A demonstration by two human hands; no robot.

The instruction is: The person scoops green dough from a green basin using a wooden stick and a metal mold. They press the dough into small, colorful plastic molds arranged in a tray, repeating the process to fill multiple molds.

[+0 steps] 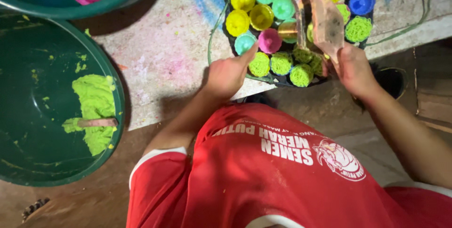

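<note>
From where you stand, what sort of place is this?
Probably a small home workshop for moulded snacks: a dark tray packed with coloured cup moulds, a green basin of bright green dough, and a powder-stained work board.

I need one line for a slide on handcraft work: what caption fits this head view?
Left hand steadies a round tray of coloured moulds while right hand holds a flat scraper over green filling.

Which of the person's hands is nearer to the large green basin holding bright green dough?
Left. The left hand rests on the edge of the round tray of small moulds, on the side toward the large green basin; the right hand, gripping a flat scraper, is beyond it.
</note>
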